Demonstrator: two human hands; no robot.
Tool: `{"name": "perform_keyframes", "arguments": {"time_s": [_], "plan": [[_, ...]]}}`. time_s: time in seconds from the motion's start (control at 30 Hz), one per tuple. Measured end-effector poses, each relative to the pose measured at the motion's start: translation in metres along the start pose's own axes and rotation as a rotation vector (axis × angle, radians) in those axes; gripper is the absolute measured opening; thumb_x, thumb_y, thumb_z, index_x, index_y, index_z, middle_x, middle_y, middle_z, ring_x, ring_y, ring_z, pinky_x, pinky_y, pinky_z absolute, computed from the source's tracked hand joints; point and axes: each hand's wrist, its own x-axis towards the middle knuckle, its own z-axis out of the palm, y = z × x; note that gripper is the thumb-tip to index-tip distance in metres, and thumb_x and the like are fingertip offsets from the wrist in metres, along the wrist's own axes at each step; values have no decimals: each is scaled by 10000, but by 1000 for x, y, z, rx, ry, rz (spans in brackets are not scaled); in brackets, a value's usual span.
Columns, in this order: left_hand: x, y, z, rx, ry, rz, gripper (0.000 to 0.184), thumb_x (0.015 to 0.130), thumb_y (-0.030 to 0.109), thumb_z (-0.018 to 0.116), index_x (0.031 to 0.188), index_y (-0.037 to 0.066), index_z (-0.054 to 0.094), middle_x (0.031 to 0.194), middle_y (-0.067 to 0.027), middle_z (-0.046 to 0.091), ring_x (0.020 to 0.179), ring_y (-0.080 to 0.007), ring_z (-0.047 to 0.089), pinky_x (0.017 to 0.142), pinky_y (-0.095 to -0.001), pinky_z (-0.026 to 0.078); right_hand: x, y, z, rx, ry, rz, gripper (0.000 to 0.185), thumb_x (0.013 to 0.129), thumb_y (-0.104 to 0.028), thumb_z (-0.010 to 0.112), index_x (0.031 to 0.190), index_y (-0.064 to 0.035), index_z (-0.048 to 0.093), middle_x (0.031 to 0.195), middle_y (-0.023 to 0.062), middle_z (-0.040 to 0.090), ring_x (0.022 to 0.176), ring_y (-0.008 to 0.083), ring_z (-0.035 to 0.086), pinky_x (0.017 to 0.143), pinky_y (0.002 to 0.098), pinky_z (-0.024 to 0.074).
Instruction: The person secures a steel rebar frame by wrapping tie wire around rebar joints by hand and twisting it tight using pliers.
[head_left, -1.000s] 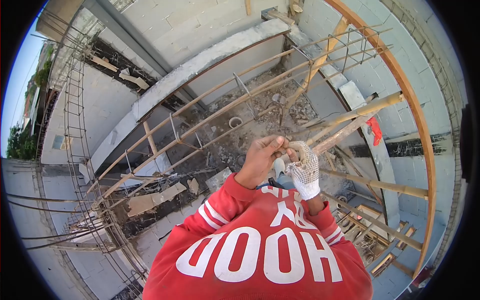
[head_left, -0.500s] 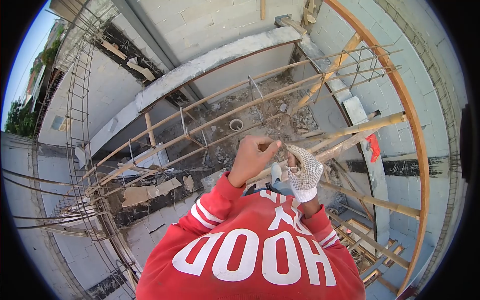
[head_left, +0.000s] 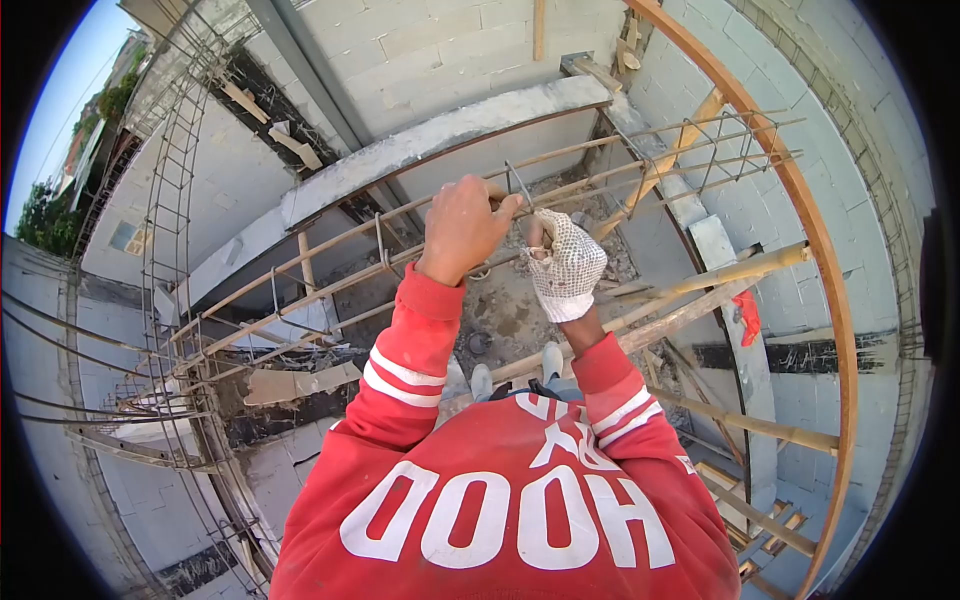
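My bare left hand [head_left: 466,230] is closed, its thumb and fingers pinched together in front of a steel stirrup [head_left: 518,186] on a long rebar cage [head_left: 345,262]. Close beside it on the right, my right hand [head_left: 568,258] wears a white dotted knit glove with bare fingertips showing. Its fingers are curled in near the lower part of the same stirrup. Whatever is between the fingertips of either hand is too thin or hidden to make out. The cage's bars run behind my hands, partly covered by the left one.
A wooden frame [head_left: 838,300] curves along the right, with bamboo poles [head_left: 740,268] crossing below the cage. A red cloth [head_left: 747,318] hangs there. An upright rebar column [head_left: 165,220] stands at left. A concrete beam [head_left: 440,128] lies beyond, above rubble-strewn ground. My boots [head_left: 552,360] show below.
Both hands have moved forward and up, away from my chest to the cage's stirrup. My arms are more stretched out, and both boots now show.
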Motion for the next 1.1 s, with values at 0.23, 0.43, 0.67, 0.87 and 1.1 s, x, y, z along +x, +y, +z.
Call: {"name": "perform_keyframes", "arguments": {"time_s": [0.23, 0.43, 0.67, 0.87, 1.1], "plan": [[7, -2, 15, -139, 86, -4, 232, 866, 210, 699, 927, 0, 779, 764, -198, 723, 673, -330, 708, 673, -374, 543, 1, -9, 5, -49, 20, 47, 136, 936, -125, 650, 1060, -71, 648, 876, 165, 654, 798, 378, 643, 681, 450, 504], [2, 15, 17, -204, 199, -51, 186, 839, 147, 720, 910, -16, 774, 780, -187, 739, 671, -276, 726, 664, -346, 541, 7, -21, 2, -118, -85, 158, 127, 968, -168, 610, 1034, -65, 641, 840, 171, 657, 771, 391, 649, 676, 463, 504], [-3, 8, 40, -322, 415, 70, 118, 840, 102, 724, 895, 10, 773, 773, -149, 732, 657, -266, 700, 652, -339, 529, 17, -23, -27, -149, -142, -40, 89, 913, -158, 632, 964, -84, 628, 829, 164, 655, 781, 392, 650, 660, 489, 502], [-10, 7, 34, -315, 399, 240, 74, 805, 94, 745, 868, 59, 762, 773, -106, 704, 716, -279, 701, 663, -354, 526, 82, -21, -52, -480, -385, -187, 76, 851, -193, 676, 879, -123, 675, 834, 118, 657, 804, 339, 656, 704, 449, 527], [-16, 18, 36, -169, 404, 142, 186, 721, 139, 802, 902, 116, 767, 807, -68, 732, 740, -262, 713, 673, -361, 531, 168, 5, -29, -509, -885, 1, 124, 664, -121, 778, 778, -83, 747, 871, 149, 722, 806, 311, 694, 714, 407, 543]]}}
